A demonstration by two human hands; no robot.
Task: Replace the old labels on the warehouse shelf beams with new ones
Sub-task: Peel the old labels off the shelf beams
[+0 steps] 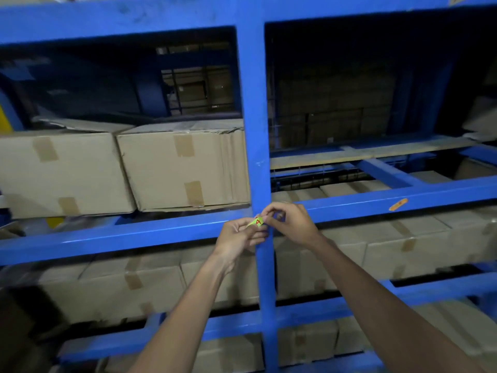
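Both hands (265,227) pinch a curled yellow label (255,222) (red print) against the blue upright (255,130).

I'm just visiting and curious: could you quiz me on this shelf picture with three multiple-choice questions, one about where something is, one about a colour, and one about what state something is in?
1. Where is the orange label?
A. On the beam right of the post
B. On a box
C. On the floor

2. What colour is the label in the hands?
A. White with black print
B. Yellow-green with red print
C. Plain blue

3. How is that label held?
A. Lying loose on a box
B. Stuck flat on the top beam
C. Pinched between both hands

Answers:
1. A, it sits on the blue beam to the right of the post.
2. B, a red character shows on yellow-green.
3. C, the left hand and right hand both grip it in front of the post.
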